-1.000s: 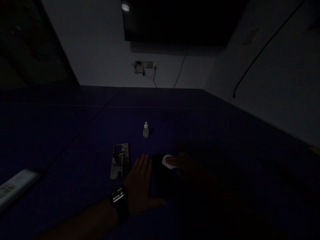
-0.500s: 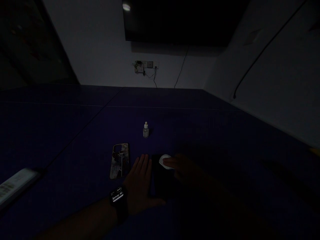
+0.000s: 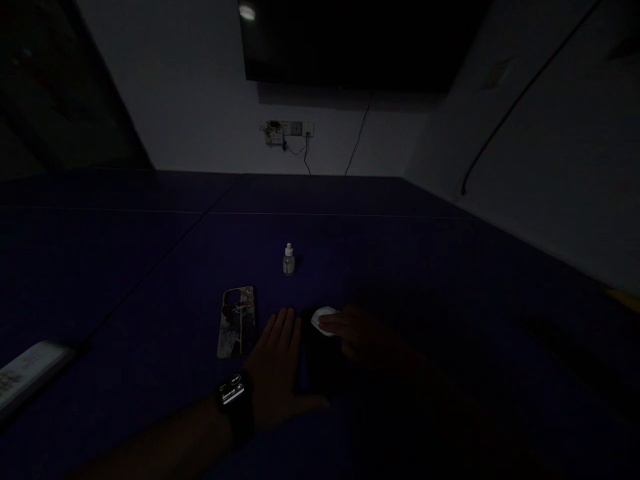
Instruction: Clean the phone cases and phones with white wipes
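Observation:
A black flat rectangular object (image 3: 320,373), too dark to name, lies in front of me. My right hand (image 3: 353,330) presses a round white cotton pad (image 3: 324,321) with its fingertips onto the far end of this object; most of that hand is in deep shadow. Stretched out flat, my left hand (image 3: 277,373) rests along the object's left edge, thumb across its near end. A smartwatch (image 3: 233,393) with a lit screen is on my left wrist. Left of that hand lies a patterned phone case (image 3: 237,323). Farther back stands a small dropper bottle (image 3: 289,260) with a white top.
The room is very dark. A white power strip (image 3: 33,373) lies on the blue table (image 3: 175,280) at the left. Sockets with cables (image 3: 285,130) and a large black screen (image 3: 345,43) are on the wall behind.
My right hand and the cotton pad have slid slightly left over the black object. The whole view has shifted a little; my left hand stays flat in place.

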Available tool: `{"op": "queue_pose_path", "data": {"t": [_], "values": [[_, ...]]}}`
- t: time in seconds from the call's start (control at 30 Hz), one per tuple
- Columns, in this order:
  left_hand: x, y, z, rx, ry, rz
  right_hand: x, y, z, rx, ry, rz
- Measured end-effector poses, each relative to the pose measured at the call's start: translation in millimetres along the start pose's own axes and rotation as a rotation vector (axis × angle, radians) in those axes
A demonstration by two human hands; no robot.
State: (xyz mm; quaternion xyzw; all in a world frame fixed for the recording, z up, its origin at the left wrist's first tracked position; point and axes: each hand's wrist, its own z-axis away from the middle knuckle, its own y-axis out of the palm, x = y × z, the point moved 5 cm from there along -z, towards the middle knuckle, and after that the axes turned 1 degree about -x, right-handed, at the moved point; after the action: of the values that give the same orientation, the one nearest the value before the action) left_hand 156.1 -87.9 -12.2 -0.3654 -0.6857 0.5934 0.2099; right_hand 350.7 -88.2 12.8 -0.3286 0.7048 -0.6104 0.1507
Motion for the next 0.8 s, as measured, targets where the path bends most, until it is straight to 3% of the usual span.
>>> {"op": "queue_pose_path", "data": {"t": [0.23,0.47,0.67,0.8], "values": [[0.2,1.1,-0.5,0.002,-0.001,0.011,-16.5,0.7,16.8,-0.078,-0.007,0.032],[0.1,0.5,-0.5,-0.005,-0.005,0.020,4.0,-0.6,4.2,0.011,-0.011,0.000],[1.2,2.9,-0.1,-0.007,0.004,0.014,-14.6,-2.7,17.1,-0.122,0.002,0.028],[0.7,2.8,-0.7,-0.006,0.003,0.030,-5.3,-3.0,14.2,-0.064,-0.020,0.003]]}}
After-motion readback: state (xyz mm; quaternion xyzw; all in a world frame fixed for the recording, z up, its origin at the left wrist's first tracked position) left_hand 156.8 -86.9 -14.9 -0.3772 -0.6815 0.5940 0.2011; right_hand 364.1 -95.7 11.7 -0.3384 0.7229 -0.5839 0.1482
